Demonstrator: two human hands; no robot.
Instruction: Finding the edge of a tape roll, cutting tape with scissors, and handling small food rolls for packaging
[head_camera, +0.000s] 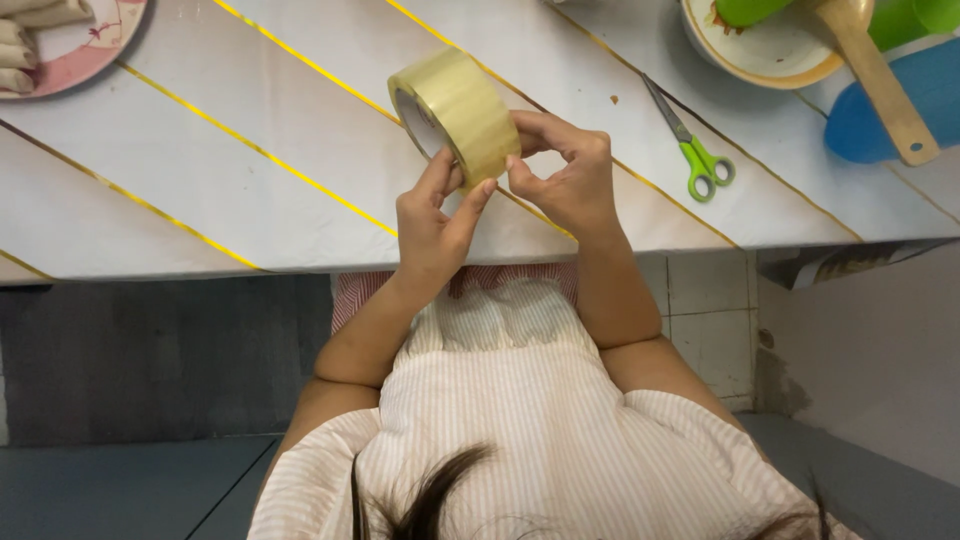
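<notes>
- Here we see a roll of clear yellowish packing tape (455, 112) raised just above the table, tilted so its open core faces the left hand's side.
- Our left hand (432, 222) grips the roll from below, thumb and forefinger pinching its lower rim, the other fingers curled under it.
- Our right hand (560, 172) is curled against the roll's outer band, thumb and fingertips pressed to the tape surface close to the left thumb; we cannot tell whether a loose end is caught between them.
- Beneath both hands lies the table (200, 190), white with thin gold diagonal stripes; its near edge runs just under the wrists.
- To the right of the right hand, well apart from it, a pair of scissors (692, 148) with green handles lies flat, blades pointing away from us.
- Beyond the scissors, farther from us, a cream bowl (765, 55) holds a wooden paddle (880, 75) whose handle reaches over a blue plastic object (890, 110); green plastic pieces (905, 18) sit by the bowl.
- Far to the left of the left hand, at the table's far corner, a pink-rimmed plate (85, 50) carries pale rolled pieces.
- Between the left hand and that plate the striped surface is open, and so is the stretch beyond the roll.
- Below the table edge we see our striped dress and a grey floor.
</notes>
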